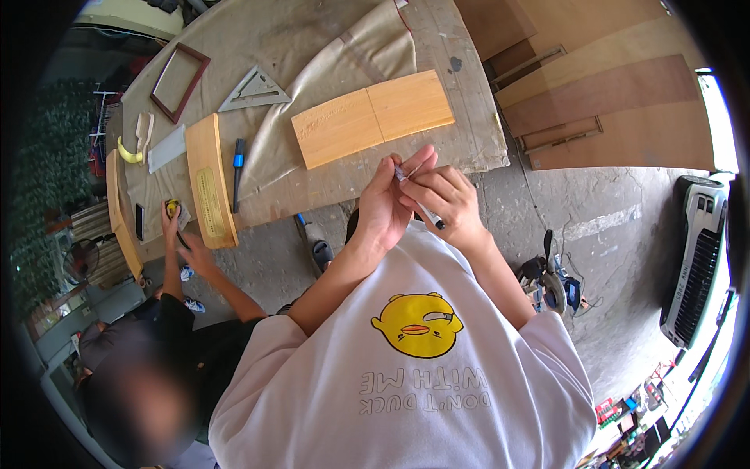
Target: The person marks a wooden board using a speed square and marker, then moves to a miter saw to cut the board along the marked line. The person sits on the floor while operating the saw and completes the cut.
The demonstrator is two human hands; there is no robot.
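Concrete floor surrounds the cloth-covered workbench (pixel 328 47) as I watch both hands meet at centre frame. My right hand (pixel 444 205) is closed around a slim black-and-silver pen (pixel 422 205); my left hand (pixel 387 205) pinches its tip. At twelve o'clock lies a smooth rectangular honey-coloured wooden board (pixel 373 117). At nine o'clock, a curved wooden plank (pixel 209 181) carries a pale oblong label.

Slim dark-tipped marker pen (pixel 422 205), tilted, above the workbench edge
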